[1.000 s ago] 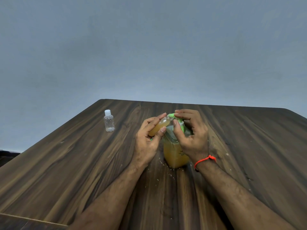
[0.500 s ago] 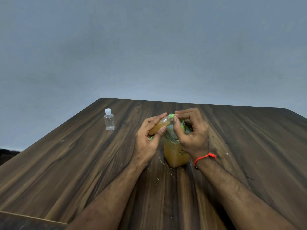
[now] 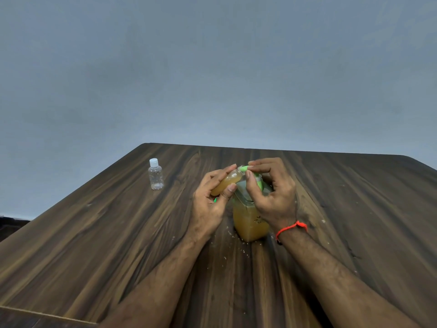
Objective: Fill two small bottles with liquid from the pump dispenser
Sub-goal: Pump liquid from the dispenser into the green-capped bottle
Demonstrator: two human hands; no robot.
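Little has moved since a second ago: I see both hands still at the pump, right fingers a touch lower on the nozzle. Left hand (image 3: 208, 204) grips the small bottle (image 3: 225, 182), tilted, mostly full of amber liquid, its mouth at the green nozzle (image 3: 246, 168). Right hand (image 3: 272, 192) has thumb and fingers curled round the pump head of the pump dispenser (image 3: 250, 221), which stands mid-counter, amber liquid inside. Orange thread (image 3: 292, 229) on right wrist. Second small bottle (image 3: 155, 174), clear, capped, upright, well apart near the far-left corner of the counter (image 3: 94, 245). White specks around the dispenser base.
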